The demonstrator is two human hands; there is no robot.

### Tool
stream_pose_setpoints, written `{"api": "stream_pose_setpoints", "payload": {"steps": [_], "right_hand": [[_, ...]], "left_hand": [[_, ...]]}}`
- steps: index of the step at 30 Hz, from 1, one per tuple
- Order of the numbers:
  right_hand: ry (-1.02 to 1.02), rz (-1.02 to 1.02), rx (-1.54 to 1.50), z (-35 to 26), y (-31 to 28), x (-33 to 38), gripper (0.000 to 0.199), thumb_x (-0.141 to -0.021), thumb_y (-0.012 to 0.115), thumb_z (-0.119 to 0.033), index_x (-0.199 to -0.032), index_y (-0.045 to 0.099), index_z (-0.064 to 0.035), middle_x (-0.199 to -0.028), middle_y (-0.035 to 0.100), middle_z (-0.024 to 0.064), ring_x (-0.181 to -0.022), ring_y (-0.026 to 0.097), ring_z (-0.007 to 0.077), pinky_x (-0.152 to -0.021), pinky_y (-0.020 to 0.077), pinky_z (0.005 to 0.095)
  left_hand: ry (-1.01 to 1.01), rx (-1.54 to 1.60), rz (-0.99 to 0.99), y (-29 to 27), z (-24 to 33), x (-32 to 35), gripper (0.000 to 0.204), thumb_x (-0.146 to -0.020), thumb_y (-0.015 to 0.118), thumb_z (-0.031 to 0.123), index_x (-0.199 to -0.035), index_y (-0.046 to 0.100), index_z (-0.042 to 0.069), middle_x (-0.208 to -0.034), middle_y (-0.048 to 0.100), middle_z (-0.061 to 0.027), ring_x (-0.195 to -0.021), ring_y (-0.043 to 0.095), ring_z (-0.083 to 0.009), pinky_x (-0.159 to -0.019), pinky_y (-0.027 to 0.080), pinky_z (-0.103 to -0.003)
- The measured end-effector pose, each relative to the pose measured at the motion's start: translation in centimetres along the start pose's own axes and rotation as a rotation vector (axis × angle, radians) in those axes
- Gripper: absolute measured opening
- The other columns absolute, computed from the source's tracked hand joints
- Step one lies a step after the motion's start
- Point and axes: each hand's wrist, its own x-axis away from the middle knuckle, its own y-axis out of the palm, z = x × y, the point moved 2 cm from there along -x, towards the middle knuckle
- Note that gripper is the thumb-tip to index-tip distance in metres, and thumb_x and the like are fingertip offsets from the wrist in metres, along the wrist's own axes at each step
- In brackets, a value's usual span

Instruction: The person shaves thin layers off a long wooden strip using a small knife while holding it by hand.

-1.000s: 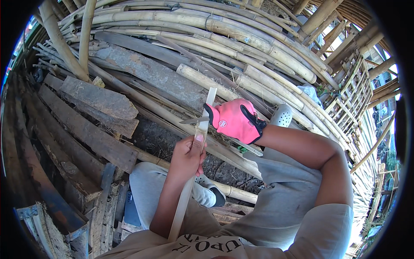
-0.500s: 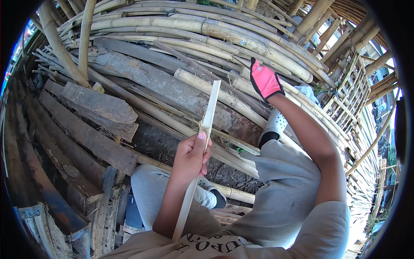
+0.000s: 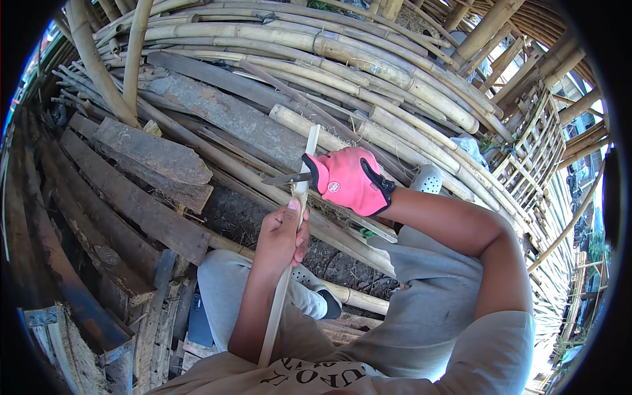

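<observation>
My bare left hand (image 3: 283, 238) is closed around a long pale bamboo strip (image 3: 306, 150), thumb lying along it. The strip runs from my lap up past my fist, tilted slightly right at its top. On my right hand (image 3: 352, 181) is a pink glove with black trim, its fingers curled around a knife whose handle is hidden inside the grip. The dark knife blade (image 3: 288, 178) lies across the strip just above my left thumb. Frayed shavings cling to the strip right below the blade.
Long bamboo poles (image 3: 276, 34) are stacked across the far side. Weathered planks (image 3: 141, 204) lie at the left, and a flat grey board (image 3: 224, 108) rests among the poles. Two upright bamboo posts (image 3: 135, 59) stand far left. A bamboo lattice (image 3: 533, 141) is at the right.
My right hand has swung left and nearer, from out over the poles to the strip, bringing the knife blade against it. My left hand and the strip have shifted slightly left.
</observation>
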Motion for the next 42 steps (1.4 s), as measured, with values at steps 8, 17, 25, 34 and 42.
{"api": "stream_pose_setpoints", "payload": {"steps": [8, 17, 25, 34, 42], "right_hand": [[0.201, 0.165, -0.022, 3.3, 2.3, -2.3, 0.045, -0.101, 0.047, -0.034, -0.068, 0.065, -0.0104, -0.061, 0.062, 0.0166, -0.054, 0.061, 0.0383, -0.051, 0.049, 0.0479], [0.531, 0.316, -0.146, 14.9, 3.5, -1.8, 0.059, -0.106, 0.034, -0.041, -0.08, 0.069, -0.001, -0.077, 0.066, 0.0252, -0.072, 0.066, 0.0447, -0.064, 0.0513, 0.0514], [-0.011, 0.037, 0.006, -0.5, -0.7, -0.1, 0.021, -0.097, 0.053, -0.02, -0.109, 0.066, -0.0071, -0.067, 0.063, 0.0162, -0.052, 0.06, 0.0354, -0.05, 0.0472, 0.0428], [0.116, -0.063, 0.018, 2.3, 0.6, -0.7, 0.029, -0.093, 0.055, -0.033, -0.075, 0.064, -0.0116, -0.063, 0.063, 0.0152, -0.061, 0.063, 0.038, -0.056, 0.0498, 0.0468], [0.383, -0.059, -0.032, 5.7, -1.3, -3.7, 0.065, -0.104, 0.028, -0.048, -0.072, 0.071, -0.0117, -0.07, 0.068, 0.018, -0.071, 0.067, 0.0409, -0.073, 0.0545, 0.0492]], "left_hand": [[-0.048, 0.068, 0.002, 0.6, 0.5, 0.6, 0.04, -0.11, 0.036, 0.039, -0.094, 0.051, 0.006, -0.056, 0.038, 0.0045, -0.036, 0.035, -0.0044, -0.032, 0.029, -0.021], [0.065, -0.092, -0.03, -0.1, 0.2, -0.4, 0.042, -0.109, 0.038, 0.04, -0.094, 0.055, 0.005, -0.054, 0.043, 0.0032, -0.037, 0.044, -0.0054, -0.032, 0.035, -0.023], [0.059, -0.319, 0.087, -0.1, 1.6, 0.7, 0.043, -0.108, 0.042, 0.04, -0.093, 0.056, 0.003, -0.054, 0.047, 0.0003, -0.036, 0.047, -0.008, -0.032, 0.036, -0.024], [0.062, -0.36, 0.062, 1.0, 1.1, 0.8, 0.042, -0.108, 0.043, 0.038, -0.092, 0.055, 0.001, -0.056, 0.048, -0.0013, -0.037, 0.047, -0.0088, -0.033, 0.037, -0.025], [0.012, -0.33, 0.029, 1.4, 0.9, 1.3, 0.041, -0.109, 0.043, 0.038, -0.093, 0.055, 0.001, -0.058, 0.049, -0.0015, -0.037, 0.046, -0.0078, -0.034, 0.038, -0.025]]}}
